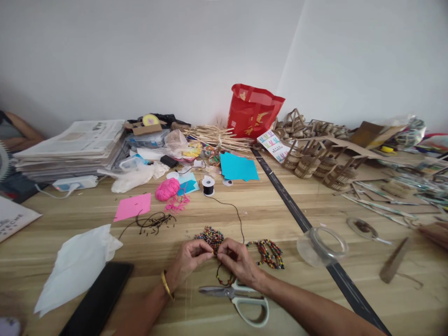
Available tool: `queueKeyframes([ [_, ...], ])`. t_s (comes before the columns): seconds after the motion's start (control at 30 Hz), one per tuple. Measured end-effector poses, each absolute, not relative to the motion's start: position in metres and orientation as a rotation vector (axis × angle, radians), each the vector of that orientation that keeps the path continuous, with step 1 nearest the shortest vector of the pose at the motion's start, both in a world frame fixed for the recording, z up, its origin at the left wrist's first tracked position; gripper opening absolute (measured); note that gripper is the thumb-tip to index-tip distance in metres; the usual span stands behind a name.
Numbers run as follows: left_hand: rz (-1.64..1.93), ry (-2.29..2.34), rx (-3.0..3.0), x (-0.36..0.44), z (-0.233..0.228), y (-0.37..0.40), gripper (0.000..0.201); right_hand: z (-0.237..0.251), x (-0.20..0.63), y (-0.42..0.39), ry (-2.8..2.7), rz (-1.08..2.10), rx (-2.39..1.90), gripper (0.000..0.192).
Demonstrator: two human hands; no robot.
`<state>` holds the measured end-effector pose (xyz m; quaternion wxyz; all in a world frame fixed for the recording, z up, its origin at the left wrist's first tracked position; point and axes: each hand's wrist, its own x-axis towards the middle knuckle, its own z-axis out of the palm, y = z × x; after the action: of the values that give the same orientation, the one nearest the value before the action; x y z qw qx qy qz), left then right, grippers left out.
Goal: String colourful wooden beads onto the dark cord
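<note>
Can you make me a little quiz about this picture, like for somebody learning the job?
1. Pick one. What is heaped right by the left hand and the right hand?
a) big blue buttons
b) small, round, multicoloured beads
c) green bottle caps

2. True or false? A gold-coloured, round bangle is on the left wrist.

3. Fill the gap. In the picture, the round ball of bright pink yarn is to the ____ of the white spool wound with black cord.

Key: 1. b; 2. true; 3. left.
</note>
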<state>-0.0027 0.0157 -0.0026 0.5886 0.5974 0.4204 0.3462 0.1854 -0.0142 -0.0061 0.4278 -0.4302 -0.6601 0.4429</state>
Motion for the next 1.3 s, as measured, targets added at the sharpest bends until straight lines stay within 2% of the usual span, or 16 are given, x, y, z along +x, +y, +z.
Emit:
queueKeyframes([
  [1.3,0.793,0.935,1.376,0.0003,0.0001,0.0136,0.011,-0.0128,0.1864,-0.0139,-1.696,1.071,-1.075,0.007],
])
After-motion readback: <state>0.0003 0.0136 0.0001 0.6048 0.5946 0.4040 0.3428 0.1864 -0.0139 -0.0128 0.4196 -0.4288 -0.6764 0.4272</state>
